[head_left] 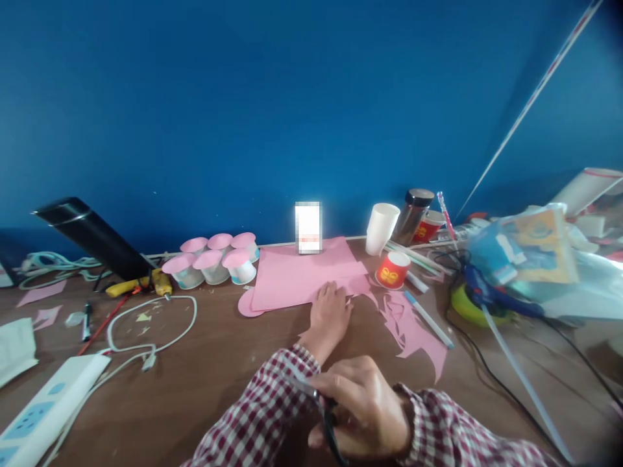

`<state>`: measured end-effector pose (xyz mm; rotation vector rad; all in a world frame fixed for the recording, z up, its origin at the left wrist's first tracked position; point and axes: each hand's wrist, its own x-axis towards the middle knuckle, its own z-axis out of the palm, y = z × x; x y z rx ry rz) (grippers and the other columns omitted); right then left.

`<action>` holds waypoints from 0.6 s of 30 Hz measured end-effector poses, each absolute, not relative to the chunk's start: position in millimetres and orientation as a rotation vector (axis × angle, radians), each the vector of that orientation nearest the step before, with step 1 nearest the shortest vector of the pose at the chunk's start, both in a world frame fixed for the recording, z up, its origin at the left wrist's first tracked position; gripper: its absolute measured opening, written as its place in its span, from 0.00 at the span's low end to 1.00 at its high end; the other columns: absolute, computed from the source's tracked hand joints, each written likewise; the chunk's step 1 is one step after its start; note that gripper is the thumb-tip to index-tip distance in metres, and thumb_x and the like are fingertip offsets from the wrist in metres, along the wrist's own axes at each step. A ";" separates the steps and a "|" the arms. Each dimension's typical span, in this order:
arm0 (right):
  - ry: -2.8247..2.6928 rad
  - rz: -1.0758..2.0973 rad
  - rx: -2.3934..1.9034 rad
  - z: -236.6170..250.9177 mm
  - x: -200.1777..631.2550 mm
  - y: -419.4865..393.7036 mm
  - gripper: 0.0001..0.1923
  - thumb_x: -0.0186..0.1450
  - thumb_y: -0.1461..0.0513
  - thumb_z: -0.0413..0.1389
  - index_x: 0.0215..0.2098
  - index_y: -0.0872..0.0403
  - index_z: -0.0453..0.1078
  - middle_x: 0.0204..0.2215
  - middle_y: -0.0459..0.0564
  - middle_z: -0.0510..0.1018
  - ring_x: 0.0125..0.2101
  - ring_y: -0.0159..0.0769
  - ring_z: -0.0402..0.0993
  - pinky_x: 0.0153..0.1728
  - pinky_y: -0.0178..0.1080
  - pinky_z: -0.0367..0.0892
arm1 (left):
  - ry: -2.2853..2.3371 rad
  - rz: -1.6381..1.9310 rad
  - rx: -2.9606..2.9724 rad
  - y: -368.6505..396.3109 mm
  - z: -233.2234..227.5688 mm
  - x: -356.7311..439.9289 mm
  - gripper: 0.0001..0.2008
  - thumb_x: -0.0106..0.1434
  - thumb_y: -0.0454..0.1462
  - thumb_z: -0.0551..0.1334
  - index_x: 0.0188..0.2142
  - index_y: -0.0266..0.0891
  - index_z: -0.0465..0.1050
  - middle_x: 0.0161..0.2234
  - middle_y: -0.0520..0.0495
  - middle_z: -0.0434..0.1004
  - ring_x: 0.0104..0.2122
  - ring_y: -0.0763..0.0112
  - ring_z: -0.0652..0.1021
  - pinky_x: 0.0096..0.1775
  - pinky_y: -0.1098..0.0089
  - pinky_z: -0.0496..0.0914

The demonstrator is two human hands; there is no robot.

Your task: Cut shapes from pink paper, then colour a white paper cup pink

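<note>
My left hand point(329, 316) reaches forward and rests on the near edge of a stack of pink paper sheets point(296, 275) lying on the brown table point(204, 376). It presses the paper flat with fingers together. My right hand point(366, 408) is close to me at the bottom of the view, closed around the handles of dark scissors point(327, 415). Pink paper offcuts point(413, 331) lie just right of my left hand. Both arms wear red and white checked sleeves.
Several pink-lidded white cups point(214, 259) stand at the back left. A white paper cup point(381, 227), a red cup point(392, 269), a dark jar point(413, 214) and a pen point(428, 318) sit right of the paper. A power strip point(43, 408), white cable point(156, 331), glue gun point(141, 283) and cluttered bags point(530, 266) surround.
</note>
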<state>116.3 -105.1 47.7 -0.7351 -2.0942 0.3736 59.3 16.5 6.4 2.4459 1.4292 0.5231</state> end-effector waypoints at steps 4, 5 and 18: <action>-2.159 0.384 -0.648 40.7 114.8 -106.8 0.24 0.62 0.51 0.53 0.51 0.55 0.60 0.22 0.45 0.75 0.19 0.31 0.69 0.20 0.33 0.59 | 1.069 0.578 2.476 -4.1 2.4 55.7 0.17 0.63 0.32 0.50 0.48 0.33 0.70 0.50 0.38 0.71 0.52 0.64 0.68 0.56 0.65 0.59; -2.165 0.389 -0.624 39.9 114.1 -107.5 0.23 0.63 0.52 0.53 0.51 0.55 0.59 0.22 0.45 0.75 0.19 0.31 0.69 0.20 0.33 0.59 | 0.978 0.612 2.469 -7.9 2.5 53.4 0.16 0.63 0.33 0.52 0.49 0.35 0.69 0.51 0.40 0.70 0.53 0.64 0.68 0.56 0.66 0.59; -1.870 0.092 -0.913 23.7 131.6 -77.7 0.13 0.62 0.57 0.55 0.43 0.54 0.65 0.19 0.46 0.73 0.18 0.33 0.69 0.21 0.34 0.64 | 1.611 0.411 2.376 75.4 8.1 65.7 0.32 0.63 0.49 0.49 0.60 0.27 0.53 0.60 0.29 0.55 0.60 0.49 0.56 0.58 0.52 0.51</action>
